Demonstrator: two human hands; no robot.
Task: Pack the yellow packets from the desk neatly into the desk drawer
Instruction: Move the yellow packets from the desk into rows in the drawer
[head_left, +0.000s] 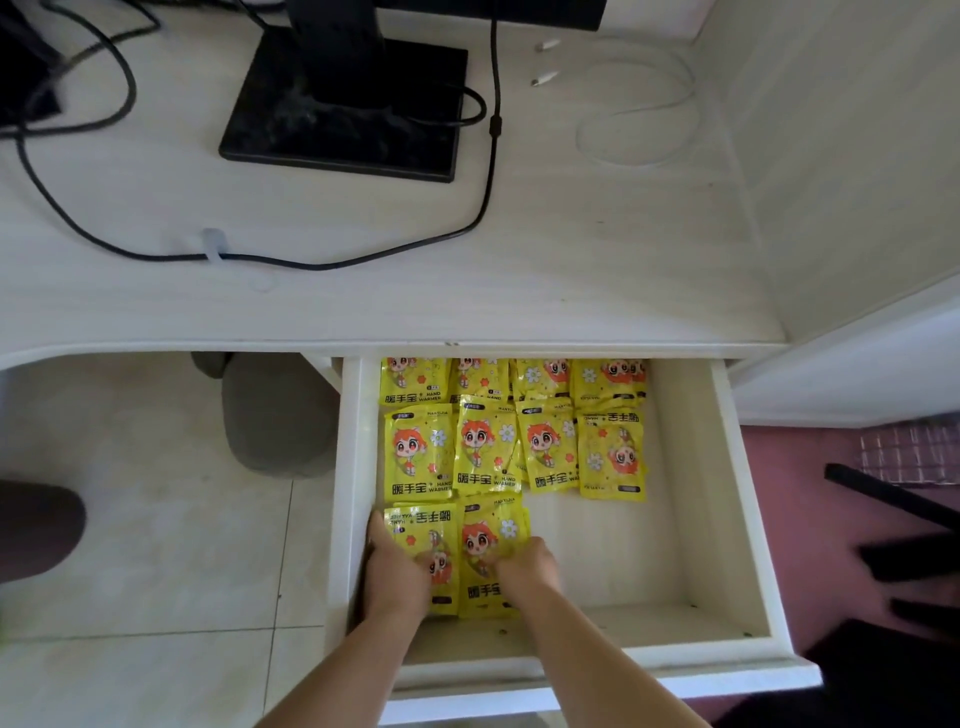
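The white desk drawer (727, 519) is pulled open below the desk edge. Several yellow hand-warmer packets lie flat in it in rows; the back row (509, 382) is partly under the desk, a middle row (488, 447) sits in front of it. Two packets form the front row at the left: one upside down (423, 530) and one upright (491, 540). My left hand (395, 571) rests on the upside-down packet by the drawer's left wall. My right hand (527, 571) presses on the upright packet's lower right. No packets show on the desktop (415, 291).
A black monitor stand (348, 104) and black cables (483, 208) lie on the desk's back part, with a white cable (639, 109) at the right. A grey stool (280, 415) stands under the desk at the left. The drawer's right half shows bare bottom (623, 561).
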